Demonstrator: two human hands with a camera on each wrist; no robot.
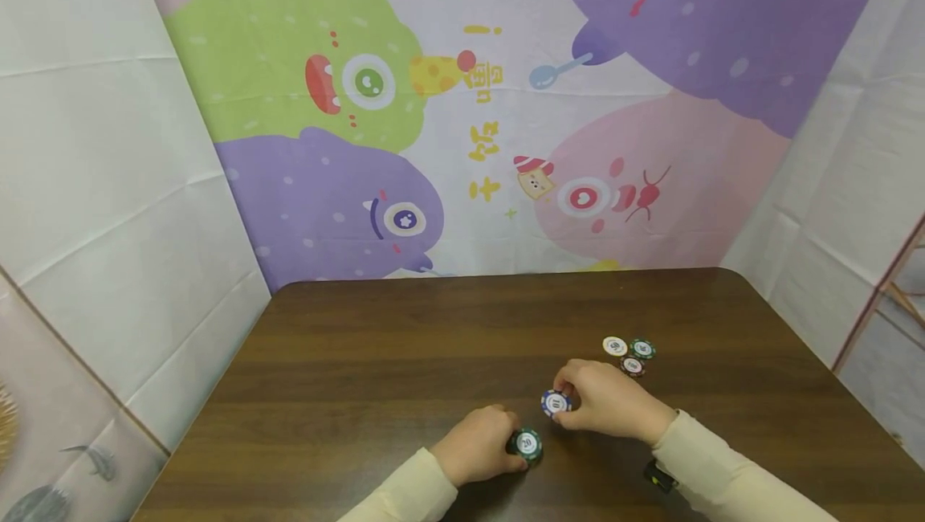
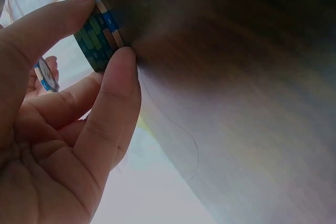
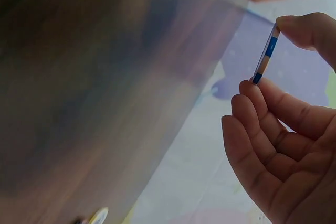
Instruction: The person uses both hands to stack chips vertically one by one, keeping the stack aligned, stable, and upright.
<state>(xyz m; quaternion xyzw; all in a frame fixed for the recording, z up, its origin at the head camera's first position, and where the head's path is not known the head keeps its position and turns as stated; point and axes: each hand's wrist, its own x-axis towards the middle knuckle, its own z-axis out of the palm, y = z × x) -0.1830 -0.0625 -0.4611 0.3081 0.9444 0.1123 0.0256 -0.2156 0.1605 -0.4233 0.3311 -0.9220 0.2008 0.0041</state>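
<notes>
My left hand (image 1: 475, 443) grips a short stack of poker chips (image 1: 527, 444) with a green chip marked 20 on top. In the left wrist view, the stack (image 2: 97, 35) shows several green edges and one blue-and-cream chip on the table side, between thumb and fingers. To the right and a little farther off, my right hand (image 1: 614, 397) pinches a single blue poker chip (image 1: 556, 403) marked 10 by its edge. The right wrist view shows this blue chip (image 3: 266, 53) edge-on between thumb and index finger, the other fingers loosely curled.
Past the right hand, a white chip (image 1: 615, 346), a green chip (image 1: 642, 348) and a dark chip (image 1: 632, 366) lie close together on the brown wooden table (image 1: 361, 345). A cartoon-printed cloth (image 1: 506, 233) hangs behind the far edge; white sheets (image 1: 123, 128) flank both sides.
</notes>
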